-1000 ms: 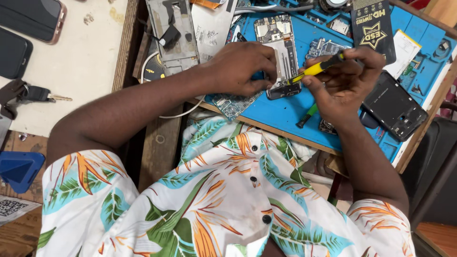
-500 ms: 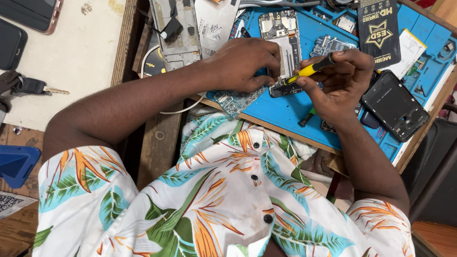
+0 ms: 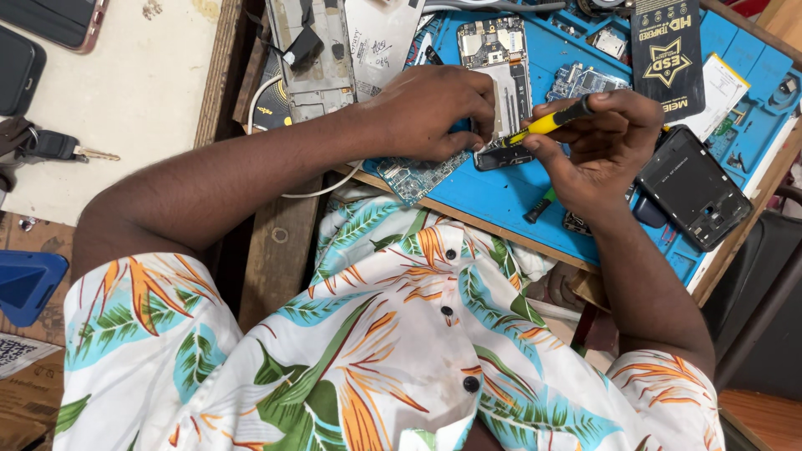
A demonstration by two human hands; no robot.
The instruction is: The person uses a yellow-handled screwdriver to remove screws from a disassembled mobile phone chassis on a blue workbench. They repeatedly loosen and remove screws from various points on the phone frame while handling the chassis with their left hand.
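Screwdriver (image 3: 547, 123), yellow handle, pinched in right hand (image 3: 606, 142) grip, tip slanting down-left to opened phone (image 3: 501, 92) on blue mat (image 3: 501, 188); left hand (image 3: 434, 113) fingers press its lower end.

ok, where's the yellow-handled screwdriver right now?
Head view, right of centre: the yellow-handled screwdriver is pinched in the right hand, tip at the opened phone on the blue work mat.
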